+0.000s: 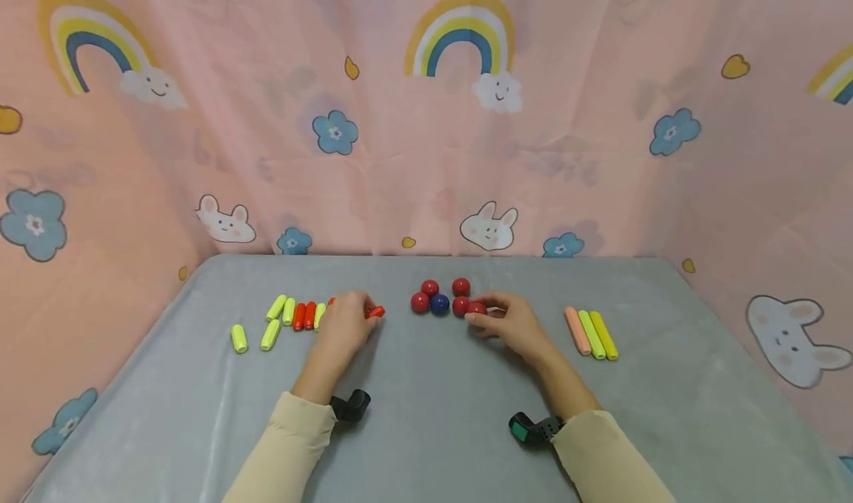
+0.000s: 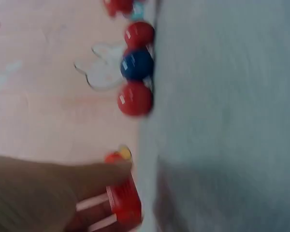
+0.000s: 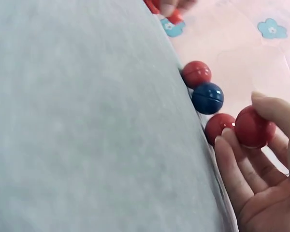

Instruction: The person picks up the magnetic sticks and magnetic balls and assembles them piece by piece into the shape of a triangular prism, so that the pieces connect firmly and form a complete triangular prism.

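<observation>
My left hand point(image 1: 341, 327) pinches a short red stick point(image 2: 124, 199) between thumb and fingers. In the head view only the stick's end shows past the fingers. Just left of that hand are two red sticks point(image 1: 304, 316) and several short yellow-green sticks point(image 1: 269, 335), some partly hidden behind it. My right hand point(image 1: 514, 327) holds a glossy red ball point(image 3: 254, 126) between thumb and fingers. Its fingertips are close to another red ball point(image 3: 219, 127). A dark blue ball point(image 1: 440, 304) sits among the red balls in the middle of the table.
On the right of the grey-covered table point(image 1: 426, 414) lie three longer sticks side by side: peach point(image 1: 577, 331), yellow-green point(image 1: 591, 335) and yellow point(image 1: 603, 335). A pink patterned curtain point(image 1: 413, 170) rises behind the table's far edge. Each wrist wears a black strap-on camera point(image 1: 531, 429).
</observation>
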Action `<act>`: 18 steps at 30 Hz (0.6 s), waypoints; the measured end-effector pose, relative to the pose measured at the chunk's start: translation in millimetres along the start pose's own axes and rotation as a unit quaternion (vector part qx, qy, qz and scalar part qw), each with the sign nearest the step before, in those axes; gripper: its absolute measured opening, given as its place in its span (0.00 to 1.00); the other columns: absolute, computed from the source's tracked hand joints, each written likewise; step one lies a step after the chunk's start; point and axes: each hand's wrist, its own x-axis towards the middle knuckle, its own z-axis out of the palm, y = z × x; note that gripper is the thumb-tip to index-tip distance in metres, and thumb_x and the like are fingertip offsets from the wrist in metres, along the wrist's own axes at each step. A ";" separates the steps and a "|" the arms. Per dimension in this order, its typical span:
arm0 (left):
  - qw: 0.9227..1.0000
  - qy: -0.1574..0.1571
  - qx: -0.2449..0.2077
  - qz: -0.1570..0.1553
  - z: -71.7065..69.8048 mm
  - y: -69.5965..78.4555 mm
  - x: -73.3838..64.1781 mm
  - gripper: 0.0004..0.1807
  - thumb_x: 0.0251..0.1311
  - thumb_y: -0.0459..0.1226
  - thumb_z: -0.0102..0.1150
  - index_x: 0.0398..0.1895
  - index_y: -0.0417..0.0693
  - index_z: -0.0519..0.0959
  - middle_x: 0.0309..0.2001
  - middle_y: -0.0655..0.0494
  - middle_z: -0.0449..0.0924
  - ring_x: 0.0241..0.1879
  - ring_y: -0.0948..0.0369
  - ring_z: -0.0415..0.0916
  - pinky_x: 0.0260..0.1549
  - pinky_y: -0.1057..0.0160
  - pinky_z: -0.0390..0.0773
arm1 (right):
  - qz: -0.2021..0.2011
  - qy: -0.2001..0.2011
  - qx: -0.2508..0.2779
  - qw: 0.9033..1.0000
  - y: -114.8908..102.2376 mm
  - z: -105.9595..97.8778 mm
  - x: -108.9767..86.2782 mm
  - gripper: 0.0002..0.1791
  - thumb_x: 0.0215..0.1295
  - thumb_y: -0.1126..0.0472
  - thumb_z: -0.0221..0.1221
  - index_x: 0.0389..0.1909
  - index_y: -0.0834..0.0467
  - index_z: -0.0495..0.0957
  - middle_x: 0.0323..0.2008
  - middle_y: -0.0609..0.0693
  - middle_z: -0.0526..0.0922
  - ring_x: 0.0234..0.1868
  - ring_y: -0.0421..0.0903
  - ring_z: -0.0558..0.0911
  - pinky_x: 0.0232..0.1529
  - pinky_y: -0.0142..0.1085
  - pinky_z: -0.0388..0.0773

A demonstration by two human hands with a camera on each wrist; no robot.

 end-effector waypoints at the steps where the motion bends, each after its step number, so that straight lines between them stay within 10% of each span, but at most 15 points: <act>1: 0.999 -0.018 -0.031 0.007 1.1 5.3 -0.9 0.09 0.61 0.37 0.70 0.40 0.43 0.85 0.36 0.50 0.83 0.35 0.55 0.76 0.35 0.59 0.80 | -0.002 -0.005 0.017 1.000 -0.6 0.2 0.2 0.28 0.63 0.53 0.70 0.60 0.62 0.77 0.57 0.62 0.80 0.36 0.42 0.87 0.41 0.35 0.87; 10: 0.954 -0.111 -0.240 0.139 50.2 17.5 -2.6 0.12 0.61 0.42 0.70 0.46 0.48 0.86 0.39 0.55 0.87 0.35 0.64 0.79 0.33 0.68 0.79 | -0.028 -0.048 0.081 0.995 -0.4 13.2 -1.0 0.26 0.61 0.58 0.71 0.59 0.63 0.77 0.56 0.60 0.81 0.42 0.39 0.87 0.46 0.34 0.86; 18: 0.945 -0.086 -0.259 0.178 62.5 9.5 -8.0 0.12 0.59 0.43 0.72 0.44 0.52 0.87 0.37 0.58 0.87 0.34 0.67 0.77 0.36 0.69 0.76 | -0.061 -0.061 0.078 0.993 2.4 24.0 -2.8 0.21 0.61 0.63 0.70 0.54 0.64 0.78 0.51 0.58 0.82 0.38 0.38 0.86 0.41 0.29 0.83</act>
